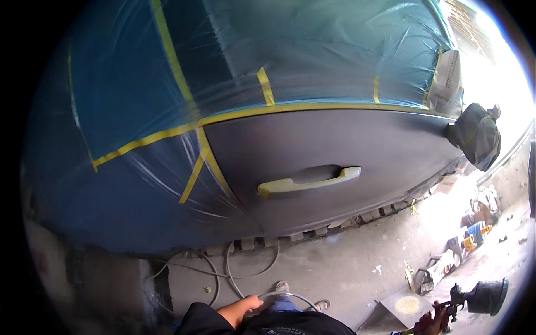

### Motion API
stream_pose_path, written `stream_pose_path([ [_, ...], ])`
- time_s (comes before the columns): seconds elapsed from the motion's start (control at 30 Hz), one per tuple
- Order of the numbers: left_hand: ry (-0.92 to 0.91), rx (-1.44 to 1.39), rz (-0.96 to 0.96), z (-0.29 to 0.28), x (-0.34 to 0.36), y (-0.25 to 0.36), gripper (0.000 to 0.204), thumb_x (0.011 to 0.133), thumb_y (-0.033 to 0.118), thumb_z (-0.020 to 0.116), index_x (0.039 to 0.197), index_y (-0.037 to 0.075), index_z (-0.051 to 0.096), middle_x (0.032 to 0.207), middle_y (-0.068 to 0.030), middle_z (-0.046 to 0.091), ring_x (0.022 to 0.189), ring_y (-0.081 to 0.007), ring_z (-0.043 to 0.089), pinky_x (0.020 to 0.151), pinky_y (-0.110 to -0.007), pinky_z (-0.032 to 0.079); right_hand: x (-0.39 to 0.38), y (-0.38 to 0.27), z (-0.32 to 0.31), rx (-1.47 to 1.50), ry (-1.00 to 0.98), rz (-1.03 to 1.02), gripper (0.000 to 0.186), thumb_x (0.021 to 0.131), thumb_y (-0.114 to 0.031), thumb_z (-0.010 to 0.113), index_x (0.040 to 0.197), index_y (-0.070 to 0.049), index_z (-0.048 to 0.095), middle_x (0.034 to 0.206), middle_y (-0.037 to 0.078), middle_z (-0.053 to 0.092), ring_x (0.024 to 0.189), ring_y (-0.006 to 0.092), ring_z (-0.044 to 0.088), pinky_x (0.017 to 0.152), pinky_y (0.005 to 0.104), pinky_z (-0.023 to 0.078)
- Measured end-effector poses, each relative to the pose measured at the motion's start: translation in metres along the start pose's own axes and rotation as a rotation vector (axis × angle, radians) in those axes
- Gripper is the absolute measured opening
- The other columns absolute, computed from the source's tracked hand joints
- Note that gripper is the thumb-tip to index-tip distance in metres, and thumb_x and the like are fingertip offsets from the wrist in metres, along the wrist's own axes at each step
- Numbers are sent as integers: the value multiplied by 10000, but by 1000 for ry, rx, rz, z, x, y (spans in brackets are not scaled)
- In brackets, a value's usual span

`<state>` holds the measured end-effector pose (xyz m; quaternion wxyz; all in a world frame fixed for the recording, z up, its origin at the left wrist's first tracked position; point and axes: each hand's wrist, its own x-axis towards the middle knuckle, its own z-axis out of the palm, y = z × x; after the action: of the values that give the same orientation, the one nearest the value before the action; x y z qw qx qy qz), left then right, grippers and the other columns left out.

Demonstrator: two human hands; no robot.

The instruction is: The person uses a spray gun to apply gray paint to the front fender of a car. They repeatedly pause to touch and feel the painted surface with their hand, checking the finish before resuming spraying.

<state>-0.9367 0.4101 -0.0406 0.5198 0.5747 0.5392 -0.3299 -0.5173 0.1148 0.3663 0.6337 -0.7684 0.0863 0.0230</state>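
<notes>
My left hand [253, 302] is closed around a thin pale air hose [228, 265], which loops over the floor in front of me. At the lower right, my right hand [432, 322] is wrapped round a spray gun [456, 296] with a dark cup tilted toward the right. Ahead of me stands a car door [346, 142] with a dull grey surface, slightly hazy. Its door handle [312, 183] looks pale and yellowish, with tape on it. The spray gun is well apart from the door.
Plastic sheeting [312, 50] edged with yellow tape [167, 133] covers the car around the door. A wrapped side mirror [477, 137] juts out at the right. Cans [474, 233] and litter line the right wall. A flat board [403, 307] lies near the spray gun.
</notes>
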Motion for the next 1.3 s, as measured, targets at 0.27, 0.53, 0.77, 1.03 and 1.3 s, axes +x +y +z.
stream_pose_path([
  [0.27,311,203,128,66,-12,0,511,847,419,552,1080,-29,636,1168,-248,589,1118,-391,553,962,-446,443,88,63,-56,775,-742,469,319,842,-301,659,971,-13,609,748,81,613,513,107,511,457,248,419],
  [0.53,1107,-201,419,-33,-155,107,366,973,359,392,854,39,525,773,-264,603,764,-477,576,675,-551,451,38,59,-4,218,-860,85,315,830,-265,677,991,-3,607,760,78,610,538,102,518,470,243,419],
  [0.77,856,-387,1129,-159,-301,175,454,944,176,518,1334,6,360,1177,-184,548,1107,-303,564,898,-376,469,-32,55,42,30,-966,-92,318,819,-233,692,1008,7,605,770,76,607,560,98,525,481,238,420],
  [1.03,659,-126,1542,-242,-325,212,758,930,534,428,1439,1,253,1438,-203,362,1329,-313,375,1079,-423,314,-104,48,75,108,-928,10,318,810,-157,698,1053,22,598,817,72,604,628,91,537,508,229,422],
  [1.3,892,161,1692,-277,-321,230,735,957,528,350,1441,-13,237,1468,-204,313,1356,-352,319,1103,-426,270,-132,52,97,102,-978,-99,583,823,-208,690,1287,42,438,891,49,585,648,82,496,520,212,389],
])
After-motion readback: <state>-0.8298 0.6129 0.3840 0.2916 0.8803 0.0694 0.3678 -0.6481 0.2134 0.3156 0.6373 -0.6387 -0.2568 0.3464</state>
